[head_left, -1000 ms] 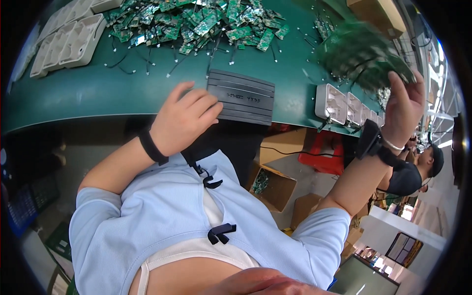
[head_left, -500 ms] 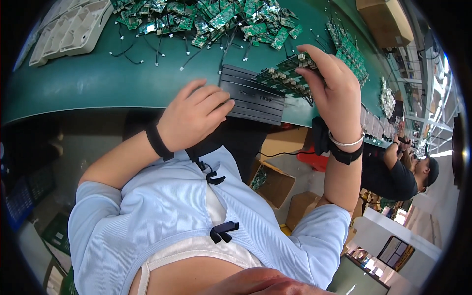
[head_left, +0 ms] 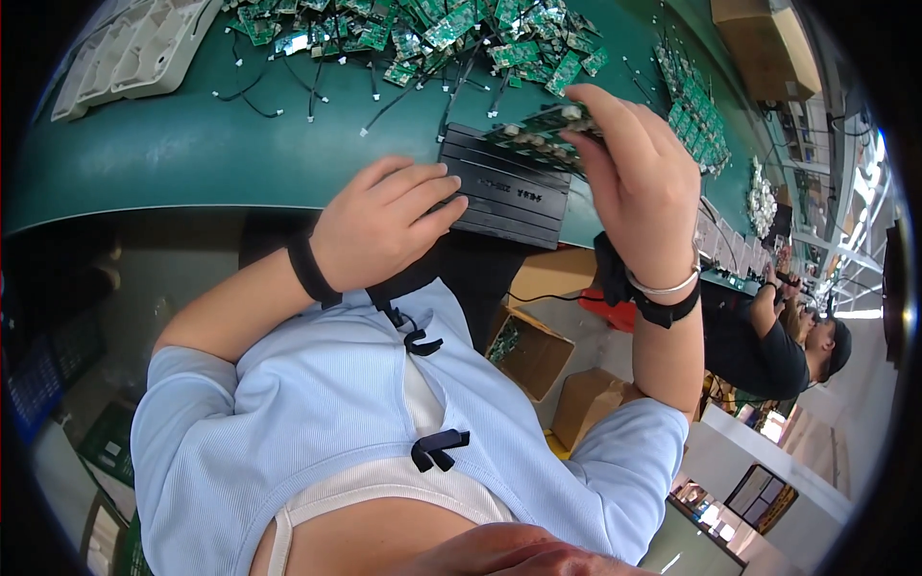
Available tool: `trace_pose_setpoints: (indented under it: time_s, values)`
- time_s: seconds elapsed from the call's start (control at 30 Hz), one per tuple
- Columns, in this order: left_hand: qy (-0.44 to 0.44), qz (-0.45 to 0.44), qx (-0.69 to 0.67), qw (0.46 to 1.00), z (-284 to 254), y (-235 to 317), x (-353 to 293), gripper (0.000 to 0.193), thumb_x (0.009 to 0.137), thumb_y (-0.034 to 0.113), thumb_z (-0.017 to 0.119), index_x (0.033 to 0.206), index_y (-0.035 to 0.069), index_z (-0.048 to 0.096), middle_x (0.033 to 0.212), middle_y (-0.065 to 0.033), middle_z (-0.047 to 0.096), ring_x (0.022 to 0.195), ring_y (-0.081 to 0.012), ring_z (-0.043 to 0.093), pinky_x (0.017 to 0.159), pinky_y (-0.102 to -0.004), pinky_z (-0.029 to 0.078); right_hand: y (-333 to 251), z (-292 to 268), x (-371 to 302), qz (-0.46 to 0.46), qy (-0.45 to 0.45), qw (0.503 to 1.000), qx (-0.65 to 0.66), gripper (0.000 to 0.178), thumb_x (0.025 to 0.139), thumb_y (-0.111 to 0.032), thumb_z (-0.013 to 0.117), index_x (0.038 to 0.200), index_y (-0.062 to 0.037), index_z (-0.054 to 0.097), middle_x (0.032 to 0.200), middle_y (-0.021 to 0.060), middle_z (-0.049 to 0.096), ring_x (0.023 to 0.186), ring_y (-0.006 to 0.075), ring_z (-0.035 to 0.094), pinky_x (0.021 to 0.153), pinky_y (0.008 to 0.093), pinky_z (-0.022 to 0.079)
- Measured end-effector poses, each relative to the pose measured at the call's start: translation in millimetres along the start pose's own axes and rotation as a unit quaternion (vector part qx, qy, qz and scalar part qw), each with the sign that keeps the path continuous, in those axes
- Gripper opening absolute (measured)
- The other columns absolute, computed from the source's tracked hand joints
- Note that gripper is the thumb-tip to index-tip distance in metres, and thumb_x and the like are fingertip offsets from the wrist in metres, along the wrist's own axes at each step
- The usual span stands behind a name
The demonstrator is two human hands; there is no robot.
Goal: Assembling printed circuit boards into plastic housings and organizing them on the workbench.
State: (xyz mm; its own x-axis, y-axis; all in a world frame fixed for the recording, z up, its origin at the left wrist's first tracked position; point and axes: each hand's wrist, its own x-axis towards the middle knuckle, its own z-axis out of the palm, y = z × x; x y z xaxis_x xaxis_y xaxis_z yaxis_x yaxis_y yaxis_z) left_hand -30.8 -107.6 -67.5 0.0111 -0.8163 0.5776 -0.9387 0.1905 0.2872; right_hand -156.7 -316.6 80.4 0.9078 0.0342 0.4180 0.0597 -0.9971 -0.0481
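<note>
Head camera: hands apart at a green table (head_left: 240,158), a person pinches a circuit board panel (head_left: 544,144) in the right hand (head_left: 645,187) over the far right corner of a grooved black block (head_left: 509,197), left hand (head_left: 377,227) at its left end, fingers loosely bent, grip impossible to tell

Pale-blue ribbed cardigan (head_left: 317,403) had short sleeves (head_left: 624,456), dark bows (head_left: 440,447) down front; white strappy top (head_left: 384,476) showed underneath. Black band (head_left: 310,273) circled left wrist (head_left: 332,257); silver bangle (head_left: 665,291), black strap (head_left: 675,311) circled right wrist (head_left: 663,259).

Evenly bright tabletop (head_left: 202,158), dim shadow beneath, white glare far right, curved edges, black corners.
</note>
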Motion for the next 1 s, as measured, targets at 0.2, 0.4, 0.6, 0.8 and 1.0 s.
trace_pose_setpoints:
  time_s: [0.2, 0.4, 0.6, 0.8, 1.0]
  values:
    - [0.01, -0.009, 0.006, 1.0, 1.9, 0.2, -0.7, 0.031, 0.084, 0.015, 0.074, 0.114, 0.009, 0.073, 0.123, -0.0056, 0.071, 0.119, -0.0227, 0.066, 0.102, -0.0404, 0.051, 14.5, 14.4, 14.7, -0.016, 0.005, 1.0, 0.014, 0.036, 0.089, -0.007, 0.076, 0.124, -0.008, 0.069, 0.097, 0.0133, 0.071, 0.085, 0.0325, 0.069, 0.072, 0.0373, 0.055]
    - [0.012, -0.016, 0.019, 1.0, 0.5, 6.8, -0.7, 0.028, 0.085, 0.015, 0.074, 0.112, 0.009, 0.074, 0.122, -0.0055, 0.071, 0.118, -0.0221, 0.067, 0.102, -0.0407, 0.051, 76.3, 36.3, 56.4, 0.045, -0.02, 0.989, 0.143, 0.017, 0.093, -0.011, 0.074, 0.103, -0.0001, 0.064, 0.088, 0.021, 0.067, 0.084, 0.0316, 0.069, 0.069, 0.0352, 0.05]
    - [-0.007, -0.015, 0.039, 0.999, -0.1, 7.8, -1.4, 0.037, 0.083, 0.017, 0.078, 0.119, 0.011, 0.071, 0.128, -0.0056, 0.069, 0.122, -0.0221, 0.064, 0.105, -0.0428, 0.049, 82.9, -32.3, 50.1, 0.149, -0.083, 0.976, 0.137, 0.025, 0.094, -0.017, 0.074, 0.111, -0.001, 0.064, 0.085, 0.019, 0.066, 0.083, 0.0319, 0.069, 0.069, 0.0375, 0.052]
    - [-0.07, -0.034, -0.041, 0.996, -30.4, 7.8, 9.6, 0.048, 0.086, 0.022, 0.079, 0.13, 0.008, 0.066, 0.137, -0.01, 0.063, 0.126, -0.0279, 0.062, 0.106, -0.0435, 0.048, 41.5, -89.3, -16.6, 0.325, 0.185, 0.859, 0.349, 0.035, 0.096, -0.003, 0.065, 0.131, -0.0023, 0.063, 0.111, 0.0127, 0.073, 0.095, 0.0252, 0.074, 0.082, 0.038, 0.061]
    - [-0.017, -0.158, -0.564, 0.81, -15.8, 16.6, 22.9, 0.063, 0.094, 0.018, 0.078, 0.148, 0.004, 0.05, 0.146, -0.013, 0.058, 0.129, -0.0282, 0.06, 0.113, -0.0423, 0.046, -9.8, 5.4, -79.9, 0.428, 0.346, 0.451, 0.702, 0.048, 0.102, -0.007, 0.052, 0.149, 0.001, 0.048, 0.14, 0.0179, 0.063, 0.129, 0.0312, 0.062, 0.111, 0.0485, 0.049]
